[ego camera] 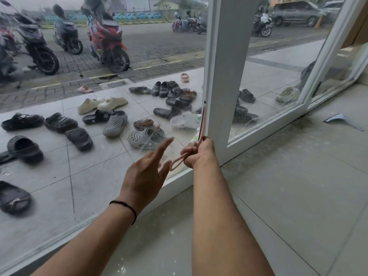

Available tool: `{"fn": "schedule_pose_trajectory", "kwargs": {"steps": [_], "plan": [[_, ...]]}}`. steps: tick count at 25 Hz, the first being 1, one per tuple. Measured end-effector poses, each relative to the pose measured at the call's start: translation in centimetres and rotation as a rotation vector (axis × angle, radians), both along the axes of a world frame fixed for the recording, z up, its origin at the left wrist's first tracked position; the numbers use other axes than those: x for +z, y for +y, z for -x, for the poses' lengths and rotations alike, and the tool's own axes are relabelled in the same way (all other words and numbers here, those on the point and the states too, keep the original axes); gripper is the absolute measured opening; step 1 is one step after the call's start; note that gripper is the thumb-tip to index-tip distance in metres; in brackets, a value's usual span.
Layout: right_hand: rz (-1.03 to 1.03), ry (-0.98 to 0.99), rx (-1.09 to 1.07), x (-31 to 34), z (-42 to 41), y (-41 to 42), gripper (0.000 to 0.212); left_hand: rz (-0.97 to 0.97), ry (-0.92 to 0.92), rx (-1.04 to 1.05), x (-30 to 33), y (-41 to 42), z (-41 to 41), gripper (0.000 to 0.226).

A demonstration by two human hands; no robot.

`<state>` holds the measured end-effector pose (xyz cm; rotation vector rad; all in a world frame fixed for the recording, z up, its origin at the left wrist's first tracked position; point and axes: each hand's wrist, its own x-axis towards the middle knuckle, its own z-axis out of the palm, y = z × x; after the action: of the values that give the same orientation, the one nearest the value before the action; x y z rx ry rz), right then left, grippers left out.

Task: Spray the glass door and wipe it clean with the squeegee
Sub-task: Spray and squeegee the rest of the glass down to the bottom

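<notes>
While gripping the squeegee [202,124] by its pink handle, right hand [199,152] fisted round it low on the glass [99,156], hard by the white post [229,76]. Blade standing near upright, edge-on to the camera, right at the pane's right margin; whether rubber actually touches glass, hard to tell from here. Handle loop poking out below the fist toward the left hand [145,176]. Left hand holding nothing, fingers straight and spread, hovering just in front of the pane beside the loop; contact with the glass not clear. No spray bottle in sight.

Wiping step, by the look of it: streaks and thin runs of liquid on the glass near the blade, hazy film across the upper pane, so spraying seems done for this patch at least. Lower right corner being worked, close to the bottom frame [175,182].

Next move, judged from this: blade pressed flat and even, then drawn in one steady pass away from the post or down to the frame, keeping the edge square so no line of wet stays behind. Tight corner here, so little room to turn the blade. Left hand best kept off the wet glass to avoid prints. Drips likely to gather on the bottom frame and the floor [278,196], already speckled.

Beyond the pane: shoes [115,124] scattered on tiles, scooters [105,36] parked further out.
</notes>
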<state>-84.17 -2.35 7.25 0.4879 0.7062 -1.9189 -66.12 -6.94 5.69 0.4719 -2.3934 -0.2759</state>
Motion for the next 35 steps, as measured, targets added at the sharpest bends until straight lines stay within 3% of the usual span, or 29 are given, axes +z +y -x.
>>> {"fn": "schedule_pose_trajectory", "kwargs": {"steps": [3, 5, 7, 17, 24, 30, 35], "plan": [[-0.063, 0.063, -0.03, 0.9, 1.2, -1.0, 0.043, -0.196, 0.213, 0.101, 1.5, 1.9, -2.6, 0.05], [-0.062, 0.08, -0.048, 1.2, 1.9, -1.4, 0.044, -0.212, 0.299, 0.151, 2.2, 3.2, -4.1, 0.028], [-0.05, 0.076, -0.072, 1.3, 2.4, -1.9, 0.044, -0.239, 0.323, 0.135, 2.8, 3.9, -4.4, 0.02], [-0.162, 0.134, -0.042, 1.6, 2.1, -4.3, 0.047, -0.258, 0.229, 0.328, 3.4, 2.4, -3.4, 0.049], [-0.218, 0.265, -0.051, 1.8, -3.2, -5.9, 0.052, -0.343, 0.271, 0.414, 2.4, 2.7, -7.9, 0.042], [-0.328, 0.396, 0.007, -2.8, -10.1, -6.6, 0.069, -0.306, 0.294, 0.422, 1.8, 3.4, -9.1, 0.04], [-0.368, 0.484, 0.075, -6.2, -16.3, -8.0, 0.065, -0.354, 0.287, 0.493, 0.6, 2.1, -10.9, 0.041]]}}
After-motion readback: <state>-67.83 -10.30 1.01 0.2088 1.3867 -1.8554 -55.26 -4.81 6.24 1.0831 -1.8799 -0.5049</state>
